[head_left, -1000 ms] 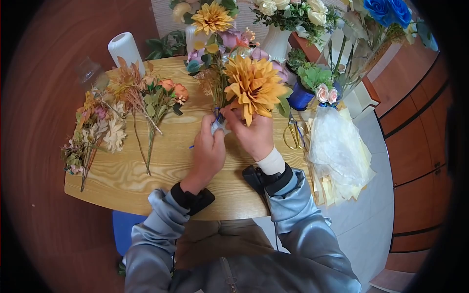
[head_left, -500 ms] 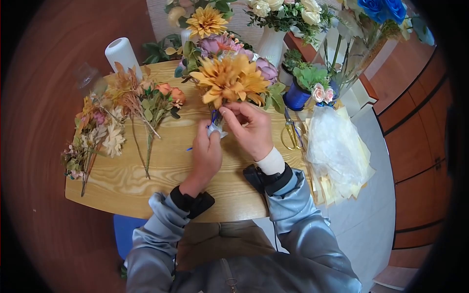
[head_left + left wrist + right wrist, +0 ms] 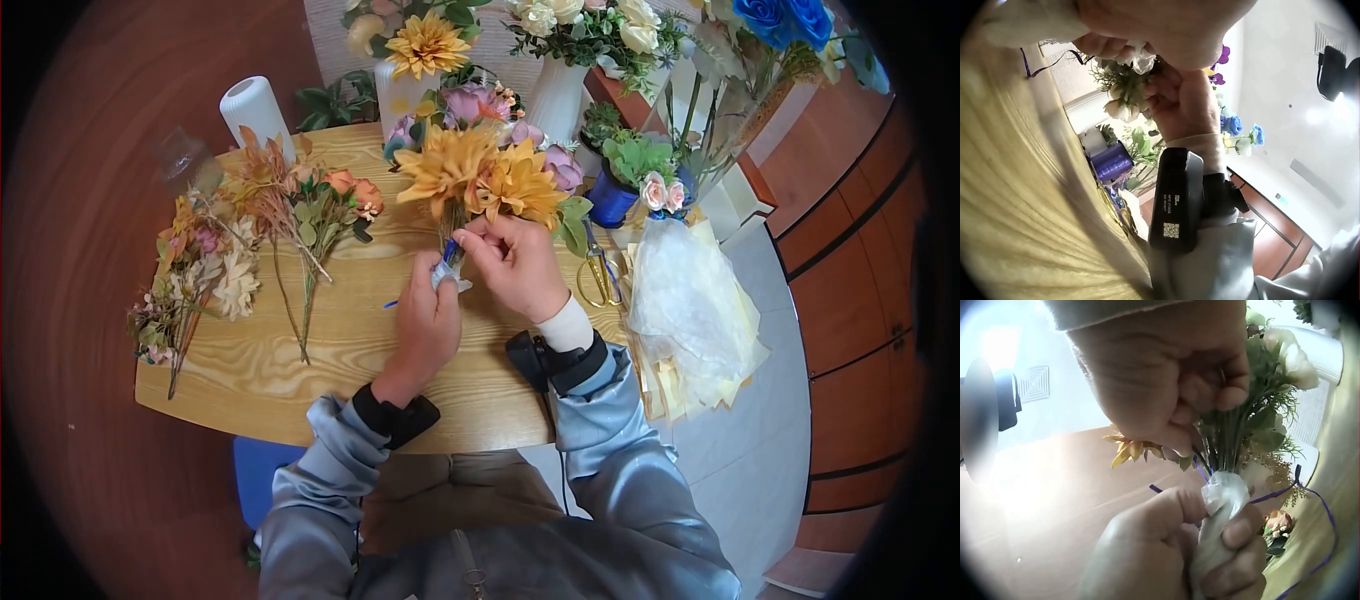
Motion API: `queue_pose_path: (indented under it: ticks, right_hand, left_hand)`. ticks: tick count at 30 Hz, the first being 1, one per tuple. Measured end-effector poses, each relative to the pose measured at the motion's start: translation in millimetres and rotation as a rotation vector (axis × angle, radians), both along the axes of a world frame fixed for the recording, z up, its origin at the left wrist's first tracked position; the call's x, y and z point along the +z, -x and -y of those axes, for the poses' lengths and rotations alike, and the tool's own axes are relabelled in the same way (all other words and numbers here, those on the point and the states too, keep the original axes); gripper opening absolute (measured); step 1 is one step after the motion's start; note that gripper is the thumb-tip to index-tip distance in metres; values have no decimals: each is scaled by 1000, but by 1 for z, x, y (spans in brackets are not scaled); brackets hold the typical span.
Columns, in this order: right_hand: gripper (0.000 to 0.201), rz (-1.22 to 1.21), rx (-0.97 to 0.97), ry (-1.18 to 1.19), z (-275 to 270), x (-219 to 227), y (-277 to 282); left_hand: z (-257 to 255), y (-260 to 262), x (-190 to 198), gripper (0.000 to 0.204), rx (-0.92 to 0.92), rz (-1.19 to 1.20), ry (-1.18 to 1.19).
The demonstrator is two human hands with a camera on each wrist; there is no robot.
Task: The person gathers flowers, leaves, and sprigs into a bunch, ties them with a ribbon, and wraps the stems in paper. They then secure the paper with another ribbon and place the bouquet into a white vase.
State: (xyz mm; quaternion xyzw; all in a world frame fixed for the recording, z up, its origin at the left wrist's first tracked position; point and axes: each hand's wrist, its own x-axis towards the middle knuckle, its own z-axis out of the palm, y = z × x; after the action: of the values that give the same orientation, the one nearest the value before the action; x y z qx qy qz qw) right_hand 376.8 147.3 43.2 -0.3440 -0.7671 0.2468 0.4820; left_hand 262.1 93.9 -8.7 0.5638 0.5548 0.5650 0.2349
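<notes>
A bouquet of artificial flowers stands between the hands, with yellow dahlias (image 3: 515, 185) and mauve blooms (image 3: 475, 103) at its top. My left hand (image 3: 430, 315) grips its stems low down, where a whitish wrap (image 3: 1227, 490) covers them. Just above this wrap, a narrow purple-blue ribbon (image 3: 1266, 499) goes round the stems, its long tail running down toward the table. My right hand (image 3: 520, 268) has its fingers curled in close against the stems (image 3: 1225, 440). Thumb and fingertips pinch the ribbon beneath the dahlias; the pinch is partly hidden.
Loose flower sprays (image 3: 310, 230) lie on the left of the wooden table (image 3: 340, 390), with a white vase (image 3: 255, 115) behind. Gold-handled scissors (image 3: 598, 280), a blue ribbon spool (image 3: 612, 197) and translucent wrapping sheets (image 3: 695, 300) are on the right. Filled vases (image 3: 560, 95) line the back.
The bouquet has turned and tilted, so the dahlias now sit further left and show from another side. My right hand drew back slightly from the stems, then returned to the ribbon. The left keeps its grip.
</notes>
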Motion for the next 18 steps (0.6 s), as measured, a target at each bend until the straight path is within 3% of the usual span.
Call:
queue_pose_path:
  ticks: [1,12,14,15,17,18]
  right_hand:
    - [13,-17,28,149,-2,-1,-1]
    - [15,-23,56,141,-10,-14,1]
    - [14,-45,54,148,-9,-14,4]
    - [12,-127,50,91,-7,-12,6]
    - [10,-214,49,25,-5,-6,7]
    - [9,-307,55,-30,-4,-2,5]
  left_hand:
    - [1,-1,2,20,4,17,15]
    - [-5,2,-3,16,-50,113,18]
    - [-11,7,-4,12,-152,459,136]
    - [-13,11,-2,12,-157,451,137]
    - [-10,18,25,7,-304,783,316]
    - [-9,22,33,7,-304,775,311]
